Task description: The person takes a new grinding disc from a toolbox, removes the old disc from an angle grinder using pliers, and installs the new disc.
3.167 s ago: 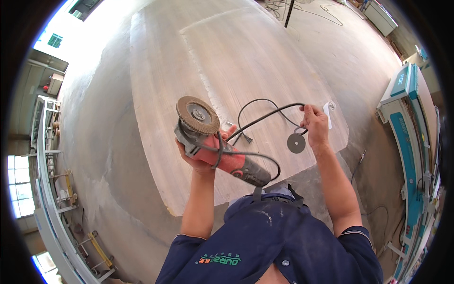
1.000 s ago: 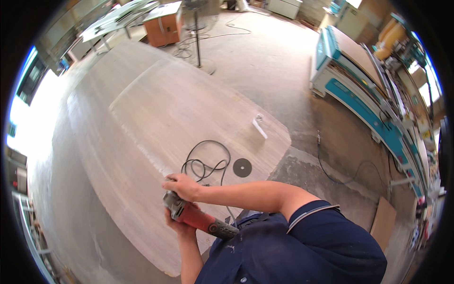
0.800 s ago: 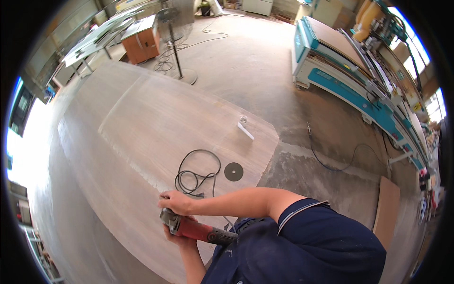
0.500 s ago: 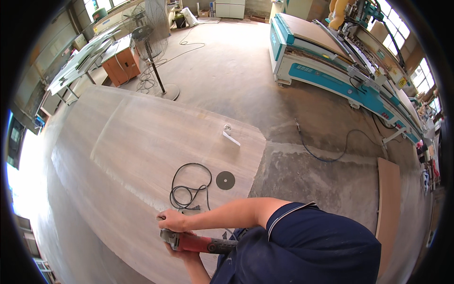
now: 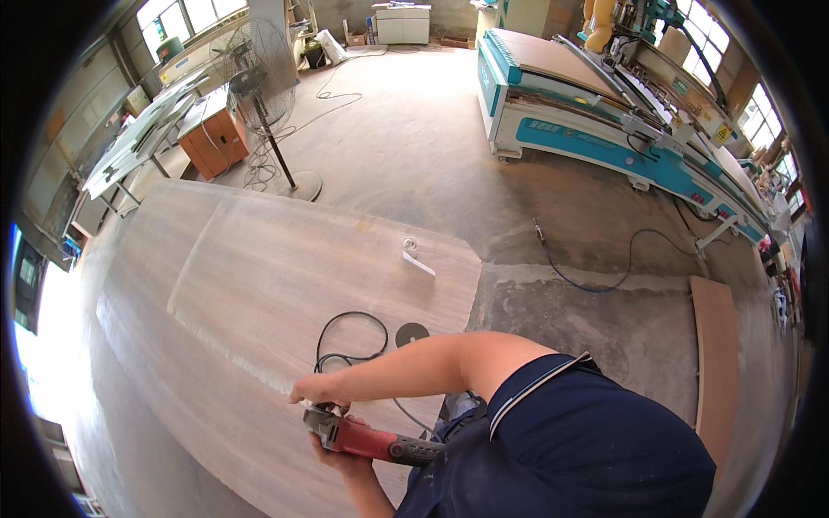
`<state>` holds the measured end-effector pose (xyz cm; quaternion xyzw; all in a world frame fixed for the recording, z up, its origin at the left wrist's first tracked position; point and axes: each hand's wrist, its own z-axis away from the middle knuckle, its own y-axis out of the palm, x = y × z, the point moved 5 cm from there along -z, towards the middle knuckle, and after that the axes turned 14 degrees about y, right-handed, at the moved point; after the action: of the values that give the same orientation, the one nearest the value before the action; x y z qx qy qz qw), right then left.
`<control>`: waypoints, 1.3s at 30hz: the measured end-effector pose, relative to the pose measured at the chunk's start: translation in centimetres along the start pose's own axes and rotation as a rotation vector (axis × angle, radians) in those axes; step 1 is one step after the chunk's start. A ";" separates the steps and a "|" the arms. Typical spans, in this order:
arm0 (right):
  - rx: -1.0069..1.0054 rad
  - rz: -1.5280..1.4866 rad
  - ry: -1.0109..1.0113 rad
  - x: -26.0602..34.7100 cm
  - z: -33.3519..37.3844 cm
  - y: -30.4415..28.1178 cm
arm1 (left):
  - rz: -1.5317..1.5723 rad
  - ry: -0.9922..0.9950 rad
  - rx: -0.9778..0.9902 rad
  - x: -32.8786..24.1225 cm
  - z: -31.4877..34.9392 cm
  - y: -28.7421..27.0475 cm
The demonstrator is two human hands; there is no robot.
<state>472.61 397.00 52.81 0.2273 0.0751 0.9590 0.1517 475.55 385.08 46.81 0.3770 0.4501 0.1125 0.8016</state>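
Note:
A red and black angle grinder (image 5: 371,441) with a grey metal head lies across in front of me, its rear end close to my shirt. My left hand (image 5: 341,457) is closed around it from below, near the head. Over the grinder's head is my right hand (image 5: 321,391), fingers bent down; what they pinch there is hidden. A black cable (image 5: 350,314) lies looped on the wooden board (image 5: 250,285), partly behind my right forearm. Beside it a dark cutting disc (image 5: 412,331) lies flat, its lower part covered by my arm.
A white roll with a loose strip (image 5: 418,262) lies near the board's far edge. Past it stand a pedestal fan (image 5: 276,142), an orange cabinet (image 5: 211,142) and a large teal-and-white machine (image 5: 587,142). A hose (image 5: 596,287) and a plank (image 5: 715,363) are to the right.
My right hand has loosened from a tight pinch, its fingers now reaching further out over the grinder's head. The right forearm has shifted and now covers the plug and part of the disc.

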 end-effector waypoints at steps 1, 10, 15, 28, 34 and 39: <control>-0.127 0.021 -0.080 -0.5 -2.0 -0.9 | 0.004 -0.017 -0.013 0.8 0.1 0.0; -0.155 0.076 -0.373 -3.6 -8.2 -0.3 | 0.122 -0.059 -0.038 3.3 1.4 -3.4; -0.236 0.550 -0.780 -4.0 -9.9 2.3 | 0.114 -0.037 -0.166 3.6 1.4 -8.1; -0.119 0.639 -1.372 -2.5 5.8 -0.5 | 0.452 0.055 -0.054 2.3 1.6 -0.9; 0.029 0.456 -1.074 -4.4 7.6 -2.9 | 0.632 0.117 0.246 1.5 1.0 0.4; -0.020 0.642 -1.307 -0.2 7.8 -1.6 | 0.627 0.037 -0.082 1.8 0.5 0.5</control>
<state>476.80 399.02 59.30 0.7633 -0.1098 0.6251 -0.1211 477.02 386.12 46.21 0.4625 0.3214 0.3789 0.7343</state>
